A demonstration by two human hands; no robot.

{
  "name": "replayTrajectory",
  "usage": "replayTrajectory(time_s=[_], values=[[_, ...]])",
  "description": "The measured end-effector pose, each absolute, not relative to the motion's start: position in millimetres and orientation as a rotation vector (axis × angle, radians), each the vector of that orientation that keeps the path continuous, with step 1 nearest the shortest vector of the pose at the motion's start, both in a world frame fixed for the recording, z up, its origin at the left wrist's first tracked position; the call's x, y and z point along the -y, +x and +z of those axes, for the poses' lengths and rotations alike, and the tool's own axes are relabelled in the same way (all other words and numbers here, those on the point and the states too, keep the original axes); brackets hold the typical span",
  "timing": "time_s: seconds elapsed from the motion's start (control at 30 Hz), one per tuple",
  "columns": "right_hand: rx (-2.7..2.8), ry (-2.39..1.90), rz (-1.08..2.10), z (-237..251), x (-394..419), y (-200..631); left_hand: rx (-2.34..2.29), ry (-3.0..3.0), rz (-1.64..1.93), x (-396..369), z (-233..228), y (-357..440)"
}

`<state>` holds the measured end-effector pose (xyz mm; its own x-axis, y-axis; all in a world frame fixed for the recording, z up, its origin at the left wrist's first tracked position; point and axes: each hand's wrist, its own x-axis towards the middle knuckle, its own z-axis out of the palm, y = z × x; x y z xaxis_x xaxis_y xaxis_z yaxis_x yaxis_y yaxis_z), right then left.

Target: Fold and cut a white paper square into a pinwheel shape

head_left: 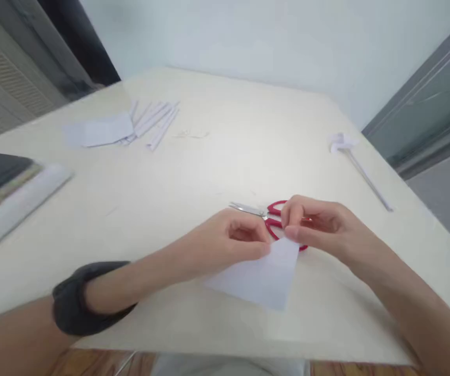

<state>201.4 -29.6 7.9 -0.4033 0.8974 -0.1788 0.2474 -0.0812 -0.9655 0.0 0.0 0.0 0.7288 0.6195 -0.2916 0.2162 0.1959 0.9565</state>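
Both hands pinch a sheet of white paper at the bench's near edge.

The left hand (232, 235) and right hand (319, 224), fingers curled nearly closed, each grip the top edge of the paper (260, 277), which slopes down toward the person. Red-handled scissors (267, 216) lie on the bench (225, 146) just behind the fingertips. Paper strips (154, 122) rest far beyond the left hand; a rolled paper stick (360, 167) lies beyond the right.
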Motion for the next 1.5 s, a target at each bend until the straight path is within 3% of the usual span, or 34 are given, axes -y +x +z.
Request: replayTrajectory(time_s=[0.23, 0.53, 0.8, 1.5], values=[[1.456, -1.237, 1.318, 22.7, 11.8, 238.9, -0.743, 1.352, 0.286, -2.0, 2.6, 5.0], [1.331, -1.249, 1.282, 19.9, 2.4, 248.6, -0.724, 1.442, 0.165, -7.7, -4.6, 3.4], [1.557, -1.222, 1.489, 16.4, 8.8, 237.2, -0.645, 1.707, 0.112, -18.2, 0.9, -6.5], [1.834, -1.112, 1.773, 9.2, 17.6, 217.7, -0.85, 1.352, 0.429, -7.4, 6.2, 5.8]])
